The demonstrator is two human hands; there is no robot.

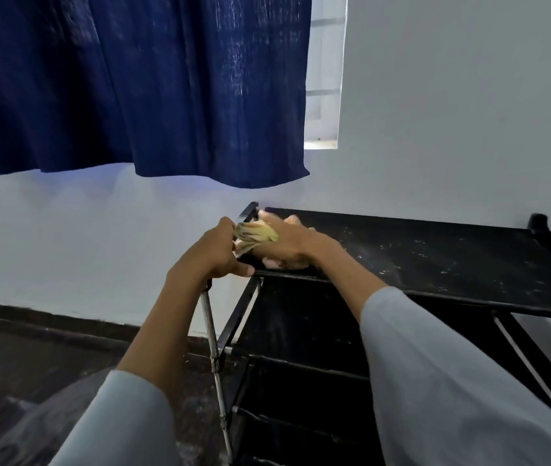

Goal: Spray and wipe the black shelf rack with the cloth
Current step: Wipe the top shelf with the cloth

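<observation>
1. The rack (435, 257) stands against the wall, under the curtain (133, 85).
2. The left hand (213, 253) grips the rack's front left corner.
3. The right hand (284, 243) holds the cloth (255, 232) at the top shelf's left edge.

Shelf rack (435, 253): black, several tiers, top shelf flecked with pale specks, its left end under both hands.
Cloth (255, 234): yellowish, crumpled, bunched between the left hand (215, 252) and right hand (284, 243) at the rack's left corner.
</observation>
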